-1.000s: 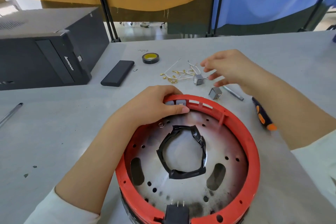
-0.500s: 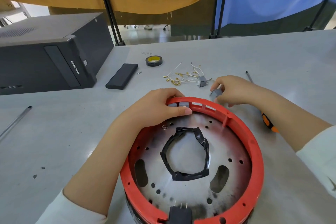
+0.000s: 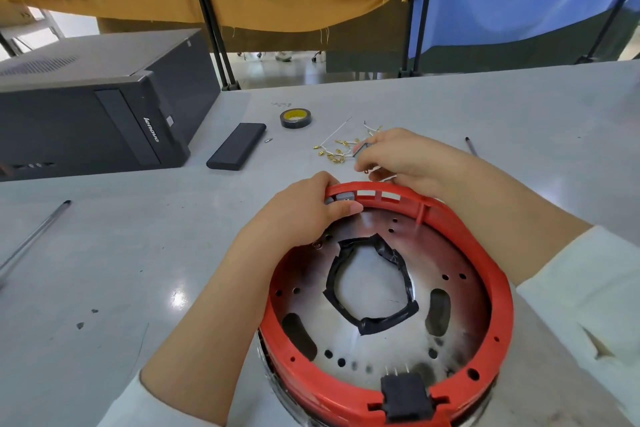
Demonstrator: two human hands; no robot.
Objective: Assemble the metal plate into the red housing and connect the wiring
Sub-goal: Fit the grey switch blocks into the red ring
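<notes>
Here, one red housing (image 3: 491,284) sits on the table (image 3: 104,270) with one metal plate (image 3: 377,288) inside. The left hand (image 3: 304,215) pinches its far rim over two grey switches (image 3: 341,198). The right hand (image 3: 401,156), just behind, holds a third grey switch (image 3: 361,148) in curled fingers.

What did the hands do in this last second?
The right hand came down from above the loose wires, took hold of a small grey block by the red housing, and now holds it lifted off the table with wires trailing. The left hand stayed gripping the housing's far rim; the metal plate stayed seated.
</notes>
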